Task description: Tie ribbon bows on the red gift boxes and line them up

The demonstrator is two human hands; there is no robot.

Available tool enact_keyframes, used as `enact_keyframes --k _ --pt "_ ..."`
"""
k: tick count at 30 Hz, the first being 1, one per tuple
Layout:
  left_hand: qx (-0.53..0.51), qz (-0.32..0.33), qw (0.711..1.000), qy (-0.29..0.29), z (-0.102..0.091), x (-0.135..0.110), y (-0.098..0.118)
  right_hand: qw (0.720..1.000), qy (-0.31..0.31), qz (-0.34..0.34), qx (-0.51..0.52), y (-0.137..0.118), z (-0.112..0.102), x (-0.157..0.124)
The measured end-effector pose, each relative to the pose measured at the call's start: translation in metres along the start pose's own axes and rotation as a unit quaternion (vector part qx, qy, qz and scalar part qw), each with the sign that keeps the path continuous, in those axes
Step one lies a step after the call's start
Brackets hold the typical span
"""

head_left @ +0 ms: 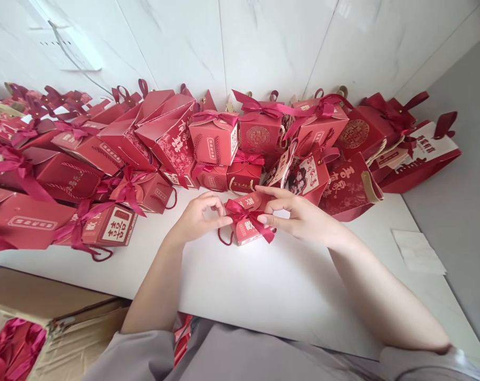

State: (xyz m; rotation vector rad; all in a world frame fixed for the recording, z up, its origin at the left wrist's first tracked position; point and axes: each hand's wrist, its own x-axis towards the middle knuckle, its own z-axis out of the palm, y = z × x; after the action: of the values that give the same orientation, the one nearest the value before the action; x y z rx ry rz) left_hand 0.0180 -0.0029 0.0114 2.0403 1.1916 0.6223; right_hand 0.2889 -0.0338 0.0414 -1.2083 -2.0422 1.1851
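A small red gift box with pale Chinese lettering stands on the white table in front of me. Across its top lies a dark red satin ribbon in a bow, one tail hanging down the front. My left hand is at the left side, thumb and curled index finger pinched at the bow's left loop. From the right, my right hand pinches the bow's other side with the thumb low and the index finger stretched over the box's back. A twisted red cord handle loops out at the box's left.
Many similar red boxes with ribbons crowd the table's back and left, against a tiled wall. Red gift bags stand at the right. A white tissue lies near the right edge. A cardboard carton holding red ribbons sits below left.
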Motion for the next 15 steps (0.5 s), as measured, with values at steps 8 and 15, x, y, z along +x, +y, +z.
enact_keyframes --k 8,15 --pt "0.025 -0.020 0.999 -0.011 0.007 -0.001 0.002 0.999 -0.022 0.000 0.027 0.014 0.002 0.009" --pt "-0.010 -0.002 0.998 -0.066 -0.006 -0.003 0.000 0.999 -0.042 0.006 0.030 0.007 -0.003 0.004"
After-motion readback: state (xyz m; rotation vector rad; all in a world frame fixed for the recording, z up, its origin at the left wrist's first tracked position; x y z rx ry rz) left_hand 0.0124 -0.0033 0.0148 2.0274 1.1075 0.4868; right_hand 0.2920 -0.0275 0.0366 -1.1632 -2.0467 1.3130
